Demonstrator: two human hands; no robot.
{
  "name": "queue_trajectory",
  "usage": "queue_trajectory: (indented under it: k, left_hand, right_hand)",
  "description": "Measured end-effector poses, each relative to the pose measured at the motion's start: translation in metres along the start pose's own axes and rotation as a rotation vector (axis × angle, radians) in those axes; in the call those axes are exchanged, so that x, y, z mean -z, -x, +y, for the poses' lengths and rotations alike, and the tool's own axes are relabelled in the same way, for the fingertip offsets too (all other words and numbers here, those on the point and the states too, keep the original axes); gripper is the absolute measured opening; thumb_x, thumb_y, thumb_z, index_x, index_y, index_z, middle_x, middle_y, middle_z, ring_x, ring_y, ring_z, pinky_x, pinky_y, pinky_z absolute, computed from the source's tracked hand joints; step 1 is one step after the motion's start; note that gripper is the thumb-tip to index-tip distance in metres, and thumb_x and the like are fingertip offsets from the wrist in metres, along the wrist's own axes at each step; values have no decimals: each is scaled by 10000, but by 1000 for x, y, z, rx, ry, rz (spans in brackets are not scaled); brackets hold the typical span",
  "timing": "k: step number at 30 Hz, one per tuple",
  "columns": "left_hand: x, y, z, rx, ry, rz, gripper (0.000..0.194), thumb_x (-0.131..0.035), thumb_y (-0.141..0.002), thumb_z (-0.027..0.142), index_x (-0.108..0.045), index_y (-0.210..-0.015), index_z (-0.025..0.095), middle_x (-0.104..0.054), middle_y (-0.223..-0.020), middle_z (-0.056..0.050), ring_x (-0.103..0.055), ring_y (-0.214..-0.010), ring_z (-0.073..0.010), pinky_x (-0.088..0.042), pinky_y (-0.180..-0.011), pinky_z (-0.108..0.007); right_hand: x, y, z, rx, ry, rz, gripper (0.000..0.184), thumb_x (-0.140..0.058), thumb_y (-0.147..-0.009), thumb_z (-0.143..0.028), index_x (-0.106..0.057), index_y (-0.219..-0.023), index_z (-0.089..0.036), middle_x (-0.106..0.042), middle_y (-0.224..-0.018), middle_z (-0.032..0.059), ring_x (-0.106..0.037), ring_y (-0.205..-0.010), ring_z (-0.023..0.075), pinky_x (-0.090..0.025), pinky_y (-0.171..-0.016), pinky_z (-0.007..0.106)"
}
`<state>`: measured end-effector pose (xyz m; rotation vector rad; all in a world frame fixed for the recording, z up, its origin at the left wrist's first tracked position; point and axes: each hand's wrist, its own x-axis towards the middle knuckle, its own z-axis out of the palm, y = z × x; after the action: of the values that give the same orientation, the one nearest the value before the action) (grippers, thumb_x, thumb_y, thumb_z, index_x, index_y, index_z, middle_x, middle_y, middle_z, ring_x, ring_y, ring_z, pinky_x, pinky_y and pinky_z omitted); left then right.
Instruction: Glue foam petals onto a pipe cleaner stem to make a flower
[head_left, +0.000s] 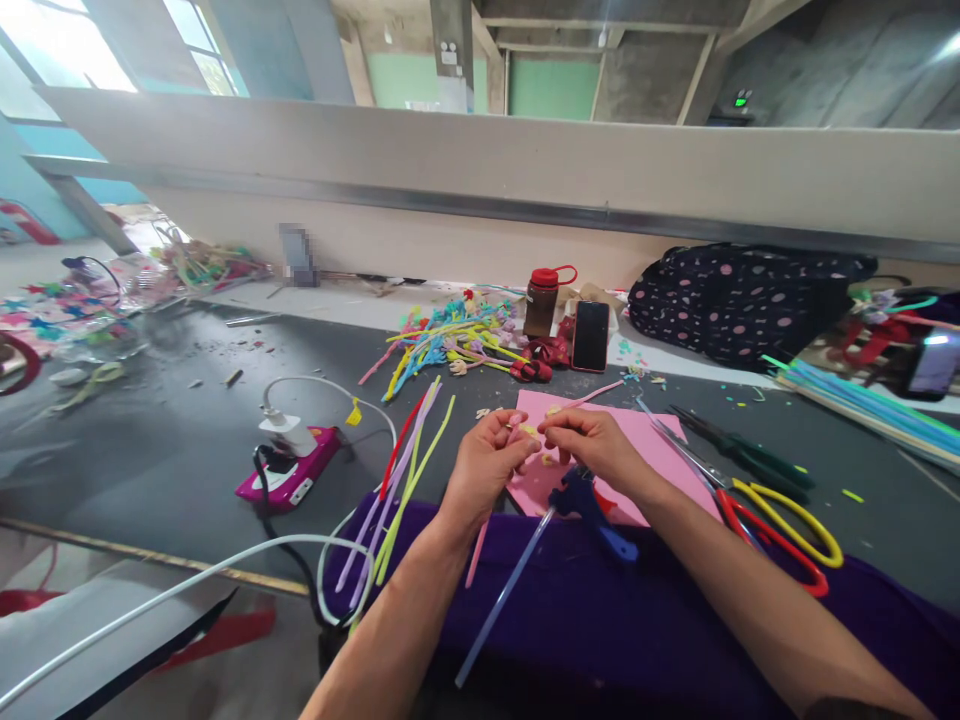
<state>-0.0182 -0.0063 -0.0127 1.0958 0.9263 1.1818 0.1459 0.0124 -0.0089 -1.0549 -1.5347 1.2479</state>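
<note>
My left hand (487,462) is closed in a pinch on a pink pipe cleaner (477,555), whose stem hangs below the palm. A small pale-yellow piece (529,431) shows at its top, by the fingertips. Close beside it, my right hand (592,445) is closed too, thumb and fingers pressed together near the yellow piece; what they pinch is too small to make out. Both hands are over a pink sheet (641,440). Below the right hand lies a blue glue gun (589,510) with a clear glue stick (506,600) sticking out of its back.
Scissors (780,525) and dark-green-handled pliers (750,455) lie right. Loose pipe cleaners (409,480) and a magenta power strip (292,475) with cables are left. Behind are a pipe-cleaner heap (457,340), a bottle (541,305), a phone (590,337) and a patterned bag (742,300).
</note>
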Motion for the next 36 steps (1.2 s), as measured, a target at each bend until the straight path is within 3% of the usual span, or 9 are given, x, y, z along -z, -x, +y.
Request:
queue_trajectory:
  k: [6,12,14,18,21,25,29,33,36]
  left_hand:
    - [-5,5,-2,-85,-323,47,464,-622,-632,200,-541,-1088,180,-589,-572,61,-497,-453,-81,-388,-496,-197]
    - [-9,9,0,-192,-585,11,487,-591,-650,163,-554,-1130,234,-645,-628,48,-566,-571,-117,-423,-612,-229]
    - [-9,9,1,-145,-512,-36,463,-619,-651,197,-553,-1109,222,-638,-604,43,-564,-541,-116,-427,-567,-223]
    - [-8,9,4,125,-144,-131,315,-588,-714,406,-561,-908,158,-645,-623,-11,-547,-430,-109,-393,-391,-196]
    - [-6,9,4,234,-22,-199,305,-579,-726,444,-560,-769,142,-652,-638,-38,-565,-436,-105,-407,-391,-188]
    - [-5,9,2,229,-8,-244,263,-614,-720,392,-573,-773,137,-656,-653,-42,-583,-476,-104,-417,-420,-179]
    - [-4,7,3,255,12,-217,228,-659,-683,341,-578,-719,131,-641,-599,-27,-531,-421,-67,-360,-385,-145]
    - [-3,7,4,238,-16,-226,202,-633,-703,322,-588,-669,128,-628,-559,-22,-496,-388,-48,-290,-343,-126]
    - [-2,7,3,227,-16,-241,198,-616,-716,319,-589,-668,128,-636,-570,-31,-496,-388,-49,-291,-341,-129]
  right_hand:
    - [-8,4,-7,17,9,-57,250,-550,-783,-365,-670,-905,-182,-567,-683,-14,-466,-486,68,-332,-436,190]
    - [-10,3,-7,11,24,-81,204,-556,-771,-331,-643,-711,-156,-555,-611,-18,-414,-465,63,-315,-440,195]
    - [-8,4,-8,13,14,-51,191,-556,-763,-320,-614,-680,-158,-526,-568,-30,-408,-458,66,-314,-436,195]
    - [-3,3,-11,24,-3,32,177,-532,-770,-330,-576,-724,-166,-456,-531,-54,-384,-437,65,-297,-424,195]
    - [-2,3,-11,41,-4,97,160,-526,-769,-315,-554,-708,-170,-450,-547,-56,-381,-447,65,-295,-434,198]
    - [-8,3,-7,47,-6,142,154,-539,-766,-288,-536,-661,-175,-432,-517,-63,-365,-449,64,-293,-442,198]
    - [-5,2,-4,-3,-30,19,231,-575,-748,-365,-566,-641,-161,-491,-514,-42,-406,-426,66,-297,-407,194]
    - [10,-1,-6,-69,-144,-49,384,-503,-786,-489,-641,-841,-135,-614,-709,38,-517,-469,84,-285,-363,180]
    - [16,-2,-6,-111,-240,-90,345,-594,-747,-424,-647,-953,-151,-642,-773,50,-553,-515,94,-313,-388,177]
